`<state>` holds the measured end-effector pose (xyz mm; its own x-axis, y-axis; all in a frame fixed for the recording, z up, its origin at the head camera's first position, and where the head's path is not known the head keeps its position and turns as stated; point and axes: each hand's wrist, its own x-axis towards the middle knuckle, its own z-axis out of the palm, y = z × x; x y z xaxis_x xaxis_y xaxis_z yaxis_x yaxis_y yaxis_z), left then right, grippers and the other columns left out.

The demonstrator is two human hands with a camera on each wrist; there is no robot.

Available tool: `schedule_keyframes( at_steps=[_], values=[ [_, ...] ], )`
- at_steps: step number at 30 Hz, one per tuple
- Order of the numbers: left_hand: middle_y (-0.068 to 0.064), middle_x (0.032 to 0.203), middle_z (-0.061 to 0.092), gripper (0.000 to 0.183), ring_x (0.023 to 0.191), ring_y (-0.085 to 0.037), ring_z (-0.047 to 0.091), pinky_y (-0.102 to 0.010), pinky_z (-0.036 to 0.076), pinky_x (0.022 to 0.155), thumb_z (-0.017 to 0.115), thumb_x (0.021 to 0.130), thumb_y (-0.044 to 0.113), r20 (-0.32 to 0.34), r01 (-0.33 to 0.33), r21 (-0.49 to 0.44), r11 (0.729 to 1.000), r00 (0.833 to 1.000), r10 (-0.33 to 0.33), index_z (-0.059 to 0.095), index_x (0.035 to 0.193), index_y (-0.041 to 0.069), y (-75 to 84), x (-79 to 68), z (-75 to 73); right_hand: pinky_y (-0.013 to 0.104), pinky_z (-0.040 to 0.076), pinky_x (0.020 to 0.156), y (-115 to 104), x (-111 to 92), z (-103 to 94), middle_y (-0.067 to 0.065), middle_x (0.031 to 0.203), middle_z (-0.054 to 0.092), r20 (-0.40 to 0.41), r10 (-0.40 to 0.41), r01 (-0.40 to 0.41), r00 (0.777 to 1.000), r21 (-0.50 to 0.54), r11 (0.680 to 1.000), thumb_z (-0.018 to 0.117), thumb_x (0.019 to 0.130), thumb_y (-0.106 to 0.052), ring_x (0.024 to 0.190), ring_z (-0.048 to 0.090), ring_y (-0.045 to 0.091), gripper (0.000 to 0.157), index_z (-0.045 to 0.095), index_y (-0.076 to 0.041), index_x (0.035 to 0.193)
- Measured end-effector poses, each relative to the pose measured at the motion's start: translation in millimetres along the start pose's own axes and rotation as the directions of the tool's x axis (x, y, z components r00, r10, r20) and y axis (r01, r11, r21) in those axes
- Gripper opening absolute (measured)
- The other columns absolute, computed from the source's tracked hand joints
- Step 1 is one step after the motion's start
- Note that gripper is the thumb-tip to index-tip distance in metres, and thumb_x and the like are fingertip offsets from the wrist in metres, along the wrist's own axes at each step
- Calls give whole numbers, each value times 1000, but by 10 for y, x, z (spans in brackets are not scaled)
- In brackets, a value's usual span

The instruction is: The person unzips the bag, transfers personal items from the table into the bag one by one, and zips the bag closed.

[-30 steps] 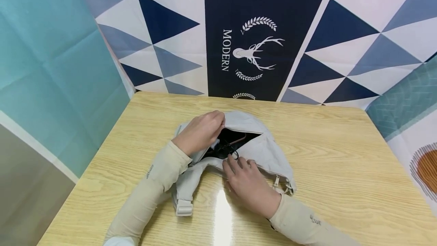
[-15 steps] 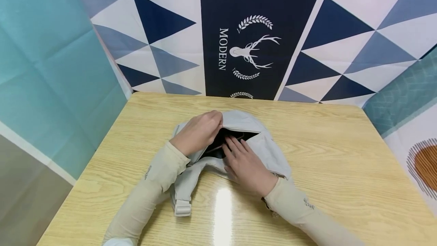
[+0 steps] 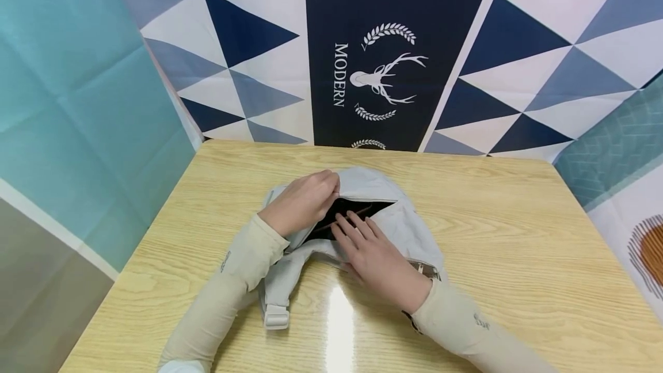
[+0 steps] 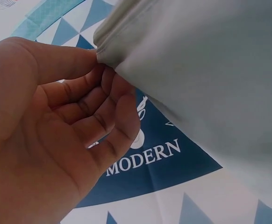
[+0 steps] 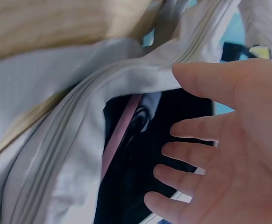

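Note:
A pale grey sling bag (image 3: 414, 232) lies on the table with its zipped mouth wide, showing a black lining. At the mouth's far left edge my left hand (image 3: 303, 203) pinches the fabric between thumb and fingers; the left wrist view shows the bag cloth (image 4: 211, 88) lifted in that pinch. My right hand (image 3: 380, 261) reaches over the near rim, its fingers spread and relaxed above the opening, holding nothing. In the right wrist view a pink strip (image 5: 119, 135) and a looped black cord (image 5: 138, 119) lie inside the bag. Deeper contents are dark.
The bag's strap ends in a white plastic buckle (image 3: 277, 318) at its near left. A wooden table (image 3: 518, 246) extends round the bag. Behind it hangs a patterned cloth (image 3: 383, 73), with a teal cloth (image 3: 93, 85) on the left.
My right hand moved from the near rim into the mouth, then drew back slightly with fingers spread. The black cord beside its fingers no longer shows in the head view. My left hand keeps its pinch.

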<state>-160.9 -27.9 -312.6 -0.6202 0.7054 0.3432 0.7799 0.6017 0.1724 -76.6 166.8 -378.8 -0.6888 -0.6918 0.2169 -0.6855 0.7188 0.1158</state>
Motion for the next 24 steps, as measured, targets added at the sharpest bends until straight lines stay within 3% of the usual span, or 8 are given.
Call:
schedule_keyframes(
  at_steps=[5,13,18,24],
  values=[
    [-1,86,58,8,71,-13,54,-28,49,64,56,100,7,24,18,-12,1000,1000,-18,59,93,8,-19,-30,13,55,34,111,-141,-56,-36,22,153,38,-40,-66,67,997,10,998,71,92,-29,143,33,39,67,44,-1,146],
    [0,85,59,11,70,-12,53,-27,47,64,56,100,7,27,21,-32,999,999,-21,60,90,9,-48,-75,-27,45,43,106,-295,-41,-80,18,136,56,-132,-192,195,973,11,981,72,89,-23,128,52,33,56,53,-1,137],
    [0,82,57,14,69,-13,51,-28,45,63,55,100,6,-7,19,-48,999,1000,-20,57,87,9,-77,-98,-120,38,49,98,-328,-5,-78,9,119,63,-181,-203,217,962,58,974,68,89,-18,111,60,24,43,58,-3,129],
    [1,79,53,14,68,-13,48,-27,43,62,54,101,8,-3,59,-60,996,998,-59,55,87,10,-134,-210,-209,33,54,82,-348,44,-118,3,108,63,-161,-207,222,965,76,972,66,92,-18,95,60,19,38,60,-6,127]
  ],
)
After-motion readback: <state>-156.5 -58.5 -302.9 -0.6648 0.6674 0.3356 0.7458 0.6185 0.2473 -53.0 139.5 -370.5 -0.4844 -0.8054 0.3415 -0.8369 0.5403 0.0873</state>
